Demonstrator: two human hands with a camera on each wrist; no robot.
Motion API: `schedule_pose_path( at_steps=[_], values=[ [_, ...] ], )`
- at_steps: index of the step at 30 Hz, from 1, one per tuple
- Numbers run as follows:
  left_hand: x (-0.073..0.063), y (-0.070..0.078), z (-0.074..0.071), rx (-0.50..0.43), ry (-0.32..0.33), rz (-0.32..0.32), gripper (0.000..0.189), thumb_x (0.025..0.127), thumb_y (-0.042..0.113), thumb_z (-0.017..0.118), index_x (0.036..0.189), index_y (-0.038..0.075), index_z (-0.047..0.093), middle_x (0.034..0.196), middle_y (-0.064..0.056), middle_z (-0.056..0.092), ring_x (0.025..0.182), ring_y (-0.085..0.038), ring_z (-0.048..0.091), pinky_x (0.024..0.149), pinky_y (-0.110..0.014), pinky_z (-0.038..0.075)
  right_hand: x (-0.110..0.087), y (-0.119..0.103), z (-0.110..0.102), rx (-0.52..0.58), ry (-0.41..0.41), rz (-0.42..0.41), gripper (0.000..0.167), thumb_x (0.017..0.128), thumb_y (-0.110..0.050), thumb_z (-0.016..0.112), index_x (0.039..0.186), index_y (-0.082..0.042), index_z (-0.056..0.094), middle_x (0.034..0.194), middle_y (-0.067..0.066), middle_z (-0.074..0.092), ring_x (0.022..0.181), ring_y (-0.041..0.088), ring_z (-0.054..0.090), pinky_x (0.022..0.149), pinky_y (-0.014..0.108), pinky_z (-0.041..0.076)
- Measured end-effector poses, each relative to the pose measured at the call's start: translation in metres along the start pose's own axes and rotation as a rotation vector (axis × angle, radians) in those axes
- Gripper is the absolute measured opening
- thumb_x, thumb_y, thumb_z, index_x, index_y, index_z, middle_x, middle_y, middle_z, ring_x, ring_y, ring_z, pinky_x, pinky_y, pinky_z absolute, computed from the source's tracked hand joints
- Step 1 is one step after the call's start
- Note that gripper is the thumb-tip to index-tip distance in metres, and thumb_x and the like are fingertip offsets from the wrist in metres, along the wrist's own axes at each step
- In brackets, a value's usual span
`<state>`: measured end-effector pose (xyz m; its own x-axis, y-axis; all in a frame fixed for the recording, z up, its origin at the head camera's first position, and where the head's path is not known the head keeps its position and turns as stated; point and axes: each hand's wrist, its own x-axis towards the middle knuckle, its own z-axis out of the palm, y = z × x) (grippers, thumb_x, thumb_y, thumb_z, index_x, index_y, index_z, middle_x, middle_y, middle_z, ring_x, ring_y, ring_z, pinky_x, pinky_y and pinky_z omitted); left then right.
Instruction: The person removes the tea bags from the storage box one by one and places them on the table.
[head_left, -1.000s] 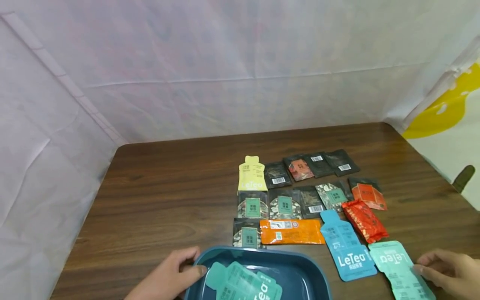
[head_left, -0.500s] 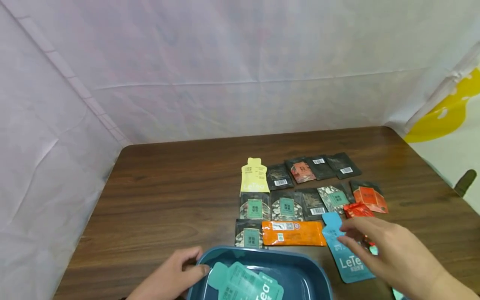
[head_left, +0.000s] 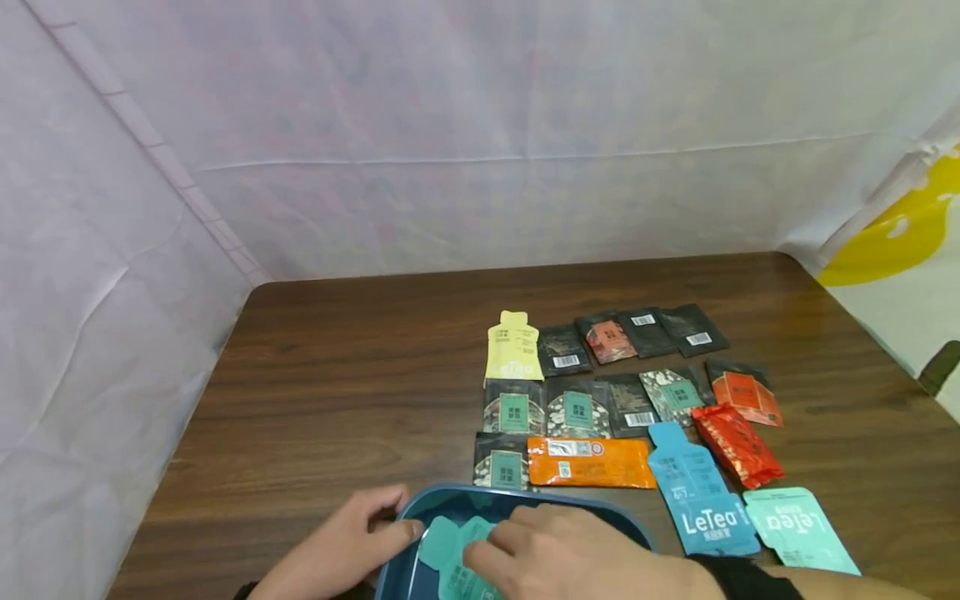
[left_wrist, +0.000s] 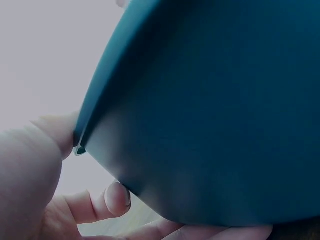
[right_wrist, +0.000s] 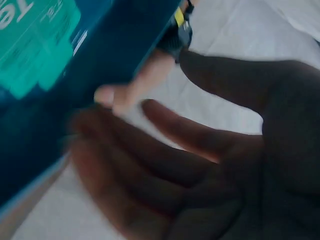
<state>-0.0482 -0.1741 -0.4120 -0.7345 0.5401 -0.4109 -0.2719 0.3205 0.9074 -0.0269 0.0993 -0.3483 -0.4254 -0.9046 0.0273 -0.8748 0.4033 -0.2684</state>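
Observation:
My left hand holds the left side of a dark blue plastic basin. In the left wrist view the thumb presses its rim and the fingers lie against the outside of its wall. Green LeTea pouches lie in the basin. My right hand is over the basin, its fingertips overlapping the pouches in the head view. The right wrist view shows loosely bent fingers with the thumb apart and nothing between them. The right hand and forearm hide much of the basin's inside.
Right of the basin lie a blue LeTea pouch, a mint-green pouch and a red packet. An orange packet, several black sachets and a yellow pouch lie beyond it on the wooden table.
My right hand has moved left from the mint-green pouch, passing over the blue pouch and red packet, to the basin. My left hand stays on the basin's side.

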Motion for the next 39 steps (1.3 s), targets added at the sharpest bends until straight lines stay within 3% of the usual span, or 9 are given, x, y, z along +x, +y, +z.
schedule_pose_path(
  at_steps=[3, 7, 11, 15, 18, 24, 28, 32, 39],
  values=[
    [0.000, -0.001, 0.000, -0.015, 0.005, -0.009, 0.022, 0.095, 0.025, 0.057, 0.086, 0.006, 0.053, 0.073, -0.002, 0.050, 0.065, -0.017, 0.052, 0.058, -0.031, 0.044, 0.010, 0.013, 0.036, -0.053, -0.162, 0.027, 0.043, 0.098, -0.059, 0.038, 0.127, -0.029, 0.051, 0.095, -0.011, 0.065, 0.068, -0.003, 0.050, 0.055, 0.015, 0.040],
    [-0.001, -0.001, 0.001, -0.037, 0.005, -0.007, 0.022, 0.096, 0.025, 0.057, 0.087, 0.006, 0.053, 0.076, -0.004, 0.055, 0.068, -0.018, 0.059, 0.058, -0.034, 0.050, 0.016, 0.019, 0.066, -0.102, -0.226, 0.078, 0.051, 0.097, -0.065, 0.029, 0.130, -0.030, 0.047, 0.100, -0.001, 0.068, 0.068, 0.004, 0.057, 0.045, 0.023, 0.042],
    [-0.002, -0.001, 0.000, -0.074, -0.008, 0.007, 0.022, 0.097, 0.024, 0.056, 0.088, 0.004, 0.052, 0.078, -0.007, 0.058, 0.070, -0.019, 0.065, 0.060, -0.039, 0.056, 0.019, 0.006, 0.057, -0.186, -0.149, 0.088, 0.050, 0.097, -0.061, 0.038, 0.128, -0.024, 0.052, 0.094, 0.006, 0.070, 0.067, 0.009, 0.062, 0.043, 0.019, 0.041],
    [-0.004, -0.001, 0.000, -0.076, -0.011, 0.018, 0.022, 0.097, 0.024, 0.056, 0.088, 0.005, 0.051, 0.080, -0.008, 0.060, 0.073, -0.021, 0.067, 0.061, -0.042, 0.056, 0.020, -0.005, 0.043, -0.231, -0.078, 0.086, 0.047, 0.096, -0.057, 0.045, 0.124, -0.020, 0.054, 0.080, 0.002, 0.067, 0.056, 0.004, 0.050, 0.041, 0.013, 0.032],
    [-0.003, 0.000, 0.000, -0.076, -0.011, 0.020, 0.021, 0.097, 0.024, 0.056, 0.089, 0.005, 0.052, 0.082, -0.009, 0.061, 0.075, -0.022, 0.068, 0.062, -0.043, 0.057, 0.019, -0.003, 0.048, -0.194, -0.103, 0.094, 0.048, 0.097, -0.059, 0.042, 0.125, -0.021, 0.052, 0.082, 0.000, 0.066, 0.056, 0.003, 0.047, 0.043, 0.013, 0.034],
    [-0.002, 0.000, 0.000, -0.091, -0.016, -0.008, 0.021, 0.096, 0.024, 0.056, 0.090, 0.004, 0.053, 0.083, -0.009, 0.060, 0.073, -0.022, 0.068, 0.064, -0.042, 0.057, 0.018, 0.001, 0.041, 0.004, -0.230, 0.147, 0.051, 0.096, -0.060, 0.044, 0.127, -0.021, 0.052, 0.090, -0.005, 0.067, 0.060, -0.002, 0.052, 0.048, 0.013, 0.041],
    [-0.002, -0.001, 0.000, -0.057, -0.011, 0.004, 0.021, 0.096, 0.025, 0.057, 0.089, 0.005, 0.053, 0.079, -0.006, 0.059, 0.068, -0.020, 0.065, 0.060, -0.037, 0.055, 0.020, -0.003, 0.022, 0.044, -0.258, 0.193, 0.047, 0.094, -0.061, 0.047, 0.110, -0.018, 0.060, 0.076, -0.011, 0.058, 0.056, -0.004, 0.045, 0.048, 0.013, 0.040],
    [-0.003, -0.003, 0.001, -0.047, -0.017, 0.032, 0.021, 0.097, 0.024, 0.056, 0.088, 0.005, 0.053, 0.077, -0.005, 0.059, 0.066, -0.019, 0.064, 0.057, -0.034, 0.054, 0.019, -0.002, 0.018, -0.060, -0.204, 0.169, 0.042, 0.095, -0.058, 0.049, 0.095, -0.018, 0.064, 0.068, -0.012, 0.051, 0.054, -0.004, 0.042, 0.045, 0.014, 0.037],
    [-0.003, -0.003, 0.001, -0.057, -0.023, 0.041, 0.020, 0.097, 0.023, 0.056, 0.087, 0.005, 0.053, 0.076, -0.005, 0.058, 0.065, -0.018, 0.062, 0.058, -0.034, 0.054, 0.014, -0.005, 0.006, -0.299, -0.027, 0.091, 0.034, 0.096, -0.048, 0.054, 0.074, -0.022, 0.058, 0.057, -0.013, 0.037, 0.045, -0.002, 0.031, 0.037, 0.015, 0.019]
  ],
)
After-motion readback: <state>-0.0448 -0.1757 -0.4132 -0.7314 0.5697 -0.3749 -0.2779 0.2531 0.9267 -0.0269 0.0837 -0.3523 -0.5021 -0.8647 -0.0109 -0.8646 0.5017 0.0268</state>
